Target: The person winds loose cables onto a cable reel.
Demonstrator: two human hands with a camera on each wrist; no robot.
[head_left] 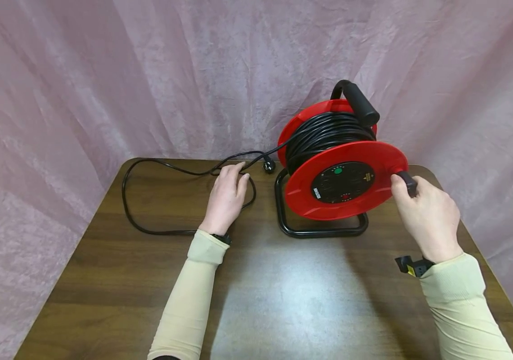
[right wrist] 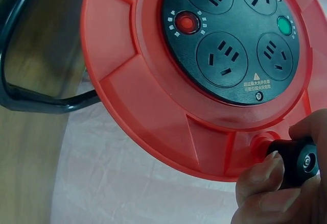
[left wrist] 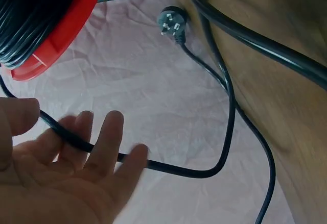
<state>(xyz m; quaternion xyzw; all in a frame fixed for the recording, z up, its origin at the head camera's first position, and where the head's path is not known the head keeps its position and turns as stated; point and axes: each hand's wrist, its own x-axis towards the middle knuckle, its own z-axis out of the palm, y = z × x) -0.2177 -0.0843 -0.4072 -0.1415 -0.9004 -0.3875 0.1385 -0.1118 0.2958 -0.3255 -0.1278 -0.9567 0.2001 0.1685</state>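
A red cable reel (head_left: 346, 180) wound with black cable stands on a black tubular frame. My right hand (head_left: 432, 215) grips the reel's black crank knob (right wrist: 291, 158), with fingers curled round it in the right wrist view. My left hand (head_left: 226, 195) is left of the reel, its fingers spread and loosely bent. The black cable (left wrist: 179, 171) runs from the reel across those fingers, passing behind some of them, and is not clasped. A black plug (head_left: 269, 165) lies just left of the reel, its pins showing in the left wrist view.
Loose cable (head_left: 124, 192) forms a wide loop on the left of the brown wooden table (head_left: 103, 300). A pink curtain (head_left: 220, 75) hangs right behind the table. The reel's carrying handle (head_left: 361, 104) sticks up at the top.
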